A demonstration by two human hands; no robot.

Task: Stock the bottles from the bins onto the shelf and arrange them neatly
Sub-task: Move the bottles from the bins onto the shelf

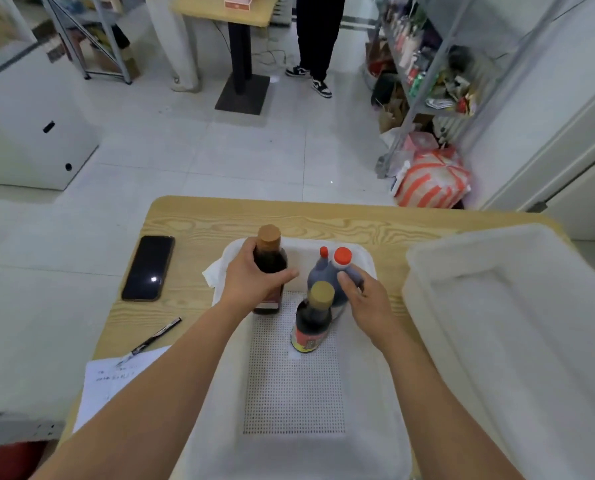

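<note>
Now both arms reach to the far end of the white bin (220, 375), and each hand has a bottle. The left hand (251, 282) is wrapped round the shoulder of the tan-capped bottle (270, 258), thumb on the side facing the bin's middle, fingers curled round the outer side. That bottle stands upright in the bin's far-left corner.

Over at the far-right corner, the right hand (365, 303) closes thumb and fingers on the handle of the red-capped jug (323, 275), which is also upright with both caps pointing up.

Watch the third one. The gold-capped bottle (311, 323) stands untouched on the bin's perforated floor, between the two wrists and nearer the person than the other two. It sits just beside the jug, though whether they touch I cannot tell.

All three long axes run vertical, so a straight lift over the bin's wall looks like the move. The right wrist passes closest to that free bottle, so that's the knock risk.

Both forearms are extended and slightly converging, palms turned inward. A metal rack (427, 64) stands well beyond the bin's far-right side, across the floor, and it may be the shelf. A second bin (497, 306) sits just right of this one.
</note>
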